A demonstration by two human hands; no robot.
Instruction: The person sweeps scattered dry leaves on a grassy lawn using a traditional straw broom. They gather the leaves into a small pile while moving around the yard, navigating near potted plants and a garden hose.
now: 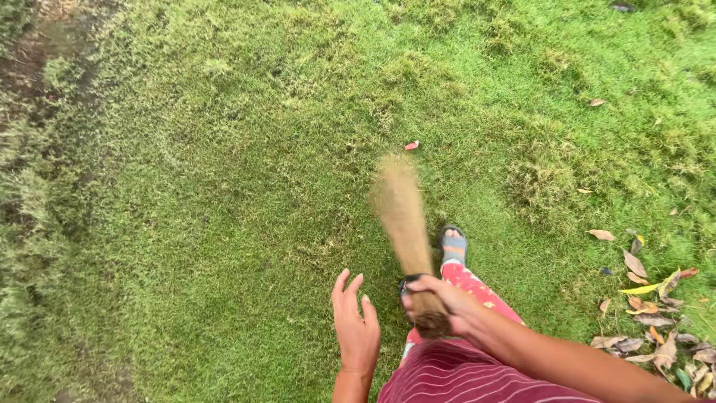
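My right hand (pixel 446 302) is closed around the butt end of a short broom of tan straw (pixel 401 216). The bristles point away from me over the grass and are blurred with motion. My left hand (pixel 356 322) hangs free beside it, fingers slightly spread, holding nothing. Below the hands I see my striped maroon top, red patterned trousers and my foot in a grey sandal (pixel 452 246) on the lawn. A small red scrap (pixel 411 145) lies on the grass just beyond the broom's tip.
Short green lawn (pixel 224 186) fills the view. A heap of dry brown and yellow leaves (pixel 656 321) lies at the lower right, with single leaves (pixel 601 234) scattered near it. Taller rough grass and bare dark soil (pixel 30 67) border the left edge.
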